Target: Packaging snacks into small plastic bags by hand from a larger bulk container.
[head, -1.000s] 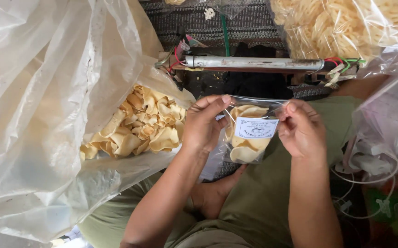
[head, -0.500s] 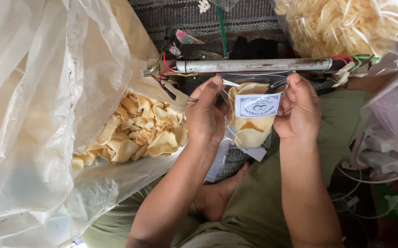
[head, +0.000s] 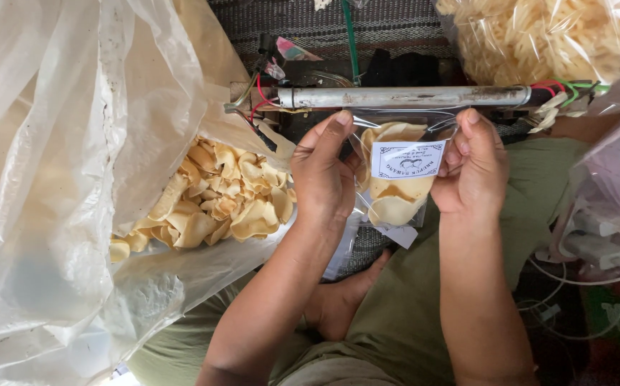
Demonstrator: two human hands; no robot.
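Sealing step, as I judge it: my left hand [head: 322,179] and right hand [head: 473,168] each pinch an upper corner of the small clear pouch [head: 395,189] of crackers, its mouth just under the metal sealer bar [head: 403,96]. Next calls for holding the mouth flat and level there. Bulk cracker bag [head: 74,179] lies left.
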